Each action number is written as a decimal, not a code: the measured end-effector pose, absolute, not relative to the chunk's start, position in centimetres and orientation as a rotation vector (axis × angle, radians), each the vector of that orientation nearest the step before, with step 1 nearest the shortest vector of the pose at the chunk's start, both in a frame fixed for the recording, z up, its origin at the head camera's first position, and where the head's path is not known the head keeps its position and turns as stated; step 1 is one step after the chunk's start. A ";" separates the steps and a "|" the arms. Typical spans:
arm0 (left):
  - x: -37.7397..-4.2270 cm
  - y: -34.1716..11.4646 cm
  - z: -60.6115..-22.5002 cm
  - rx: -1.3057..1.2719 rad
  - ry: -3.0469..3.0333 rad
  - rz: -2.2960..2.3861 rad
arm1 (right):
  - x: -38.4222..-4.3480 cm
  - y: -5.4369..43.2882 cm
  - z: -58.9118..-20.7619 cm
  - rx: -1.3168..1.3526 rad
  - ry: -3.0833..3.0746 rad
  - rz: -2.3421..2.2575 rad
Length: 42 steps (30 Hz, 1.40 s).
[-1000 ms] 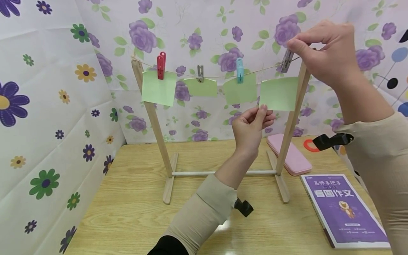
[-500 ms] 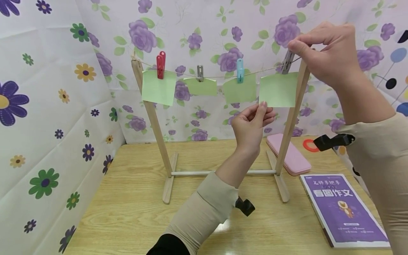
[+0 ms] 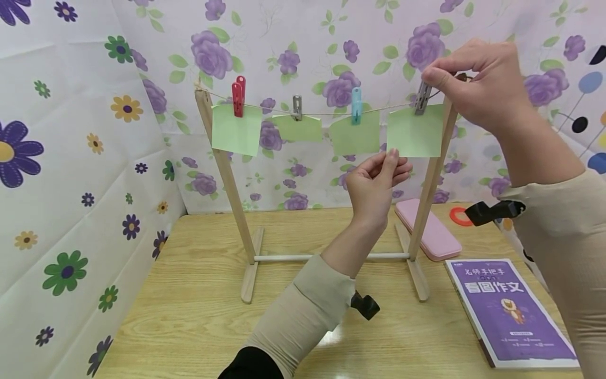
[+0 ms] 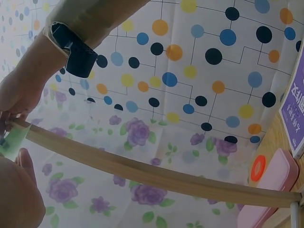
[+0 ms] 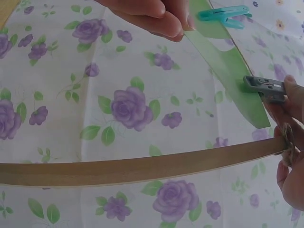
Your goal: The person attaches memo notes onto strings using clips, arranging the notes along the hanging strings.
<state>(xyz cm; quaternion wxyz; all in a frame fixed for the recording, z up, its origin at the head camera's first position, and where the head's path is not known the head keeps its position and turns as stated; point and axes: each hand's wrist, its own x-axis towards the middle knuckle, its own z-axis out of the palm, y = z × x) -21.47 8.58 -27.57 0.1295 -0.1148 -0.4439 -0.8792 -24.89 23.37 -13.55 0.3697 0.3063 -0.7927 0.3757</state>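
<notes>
A green paper sheet (image 3: 414,131) hangs at the right end of the string, its lower left corner pinched between the thumb and fingers of my left hand (image 3: 370,184). My right hand (image 3: 485,87) pinches the handles of a grey clothespin (image 3: 422,100) at the sheet's top edge. In the right wrist view, this grey clothespin (image 5: 266,88) overlaps the sheet and the string. Three other green sheets hang leftward, under a red clothespin (image 3: 238,99), a smaller grey clothespin (image 3: 297,108) and a light blue clothespin (image 3: 356,105).
The string is tied between two wooden posts (image 3: 229,184) joined low down by a white rod (image 3: 284,258). On the table (image 3: 189,316), a pink case (image 3: 433,234), a red ring (image 3: 460,216) and a purple book (image 3: 511,310) lie on the right. Patterned cloth stands behind.
My left hand and the sheet have risen slightly. The grey clothespin has come down over the sheet's top edge, and my right hand has shifted slightly down and left with it.
</notes>
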 end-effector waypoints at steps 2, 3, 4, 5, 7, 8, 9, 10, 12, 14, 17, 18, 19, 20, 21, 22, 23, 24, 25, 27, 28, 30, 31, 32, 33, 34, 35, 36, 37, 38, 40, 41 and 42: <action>-21.5 8.6 -27.6 -0.348 -1.295 -2.549 | -24.9 23.4 -13.6 0.809 -2.037 0.961; -21.5 8.5 -27.6 -0.353 -1.297 -2.546 | -24.9 23.4 -13.6 0.821 -2.039 0.958; -21.5 8.5 -27.6 -0.356 -1.299 -2.543 | -25.0 23.4 -13.6 0.835 -2.038 0.958; -21.5 8.5 -27.6 -0.359 -1.303 -2.540 | -25.0 23.5 -13.6 0.847 -2.038 0.959; -21.5 8.6 -27.6 -0.361 -1.304 -2.538 | -25.0 23.5 -13.7 0.861 -2.039 0.962; -21.5 8.6 -27.6 -0.361 -1.303 -2.538 | -25.0 23.5 -13.7 0.866 -2.040 0.963; -21.5 8.6 -27.6 -0.363 -1.304 -2.537 | -25.0 23.6 -13.7 0.867 -2.045 0.960; -21.5 8.6 -27.6 -0.364 -1.304 -2.538 | -25.0 23.6 -13.7 0.867 -2.048 0.957; -21.6 8.6 -27.7 -0.366 -1.304 -2.538 | -25.0 23.7 -13.7 0.867 -2.058 0.945; -21.6 8.6 -27.7 -0.366 -1.302 -2.542 | -24.9 23.7 -13.7 0.865 -2.069 0.936; -21.6 8.5 -27.6 -0.364 -1.301 -2.548 | -24.9 23.8 -13.7 0.862 -2.085 0.933; -21.6 8.5 -27.7 -0.365 -1.302 -2.550 | -24.9 23.8 -13.8 0.861 -2.090 0.934; -21.6 8.5 -27.7 -0.369 -1.303 -2.550 | -24.9 23.9 -13.8 0.858 -2.096 0.935; -21.7 8.5 -27.7 -0.372 -1.304 -2.550 | -24.8 23.9 -13.8 0.858 -2.099 0.938; -21.7 8.5 -27.7 -0.377 -1.305 -2.549 | -24.8 23.9 -13.8 0.859 -2.101 0.937; -21.7 8.5 -27.7 -0.382 -1.307 -2.548 | -24.8 23.9 -13.9 0.859 -2.103 0.936; -21.8 8.5 -27.7 -0.388 -1.310 -2.545 | -24.8 23.9 -13.9 0.858 -2.105 0.930; -21.8 8.5 -27.7 -0.392 -1.313 -2.543 | -24.8 23.9 -13.9 0.861 -2.105 0.925; -21.8 8.5 -27.7 -0.394 -1.314 -2.541 | -24.8 23.9 -13.9 0.862 -2.106 0.921; -21.8 8.5 -27.7 -0.393 -1.317 -2.540 | -24.8 24.0 -13.9 0.864 -2.112 0.909; -21.8 8.5 -27.7 -0.391 -1.315 -2.541 | -24.8 24.0 -13.9 0.867 -2.117 0.903; -21.8 8.5 -27.7 -0.382 -1.317 -2.543 | -24.8 24.0 -13.8 0.867 -2.132 0.889; -21.8 8.4 -27.7 -0.379 -1.318 -2.543 | -24.8 24.1 -13.8 0.865 -2.140 0.881; -21.8 8.4 -27.6 -0.375 -1.322 -2.542 | -24.7 24.1 -13.8 0.863 -2.150 0.874; -21.8 8.4 -27.6 -0.373 -1.326 -2.540 | -24.7 24.1 -13.7 0.862 -2.157 0.870; -21.9 8.4 -27.7 -0.370 -1.330 -2.539 | -24.7 24.1 -13.7 0.856 -2.166 0.870; -21.9 8.4 -27.7 -0.369 -1.336 -2.537 | -24.6 24.1 -13.7 0.847 -2.176 0.872; -21.9 8.4 -27.7 -0.369 -1.340 -2.536 | -24.6 24.1 -13.7 0.841 -2.182 0.876; -21.9 8.4 -27.8 -0.374 -1.345 -2.534 | -24.6 24.0 -13.7 0.832 -2.189 0.886; -22.0 8.4 -27.8 -0.378 -1.349 -2.531 | -24.5 24.0 -13.7 0.825 -2.194 0.898; -22.0 8.5 -27.8 -0.389 -1.352 -2.527 | -24.5 23.9 -13.7 0.801 -2.210 0.920; -22.1 8.5 -27.8 -0.393 -1.354 -2.525 | -24.5 23.9 -13.7 0.790 -2.216 0.925; -22.1 8.5 -27.9 -0.398 -1.356 -2.524 | -24.5 23.8 -13.7 0.781 -2.218 0.932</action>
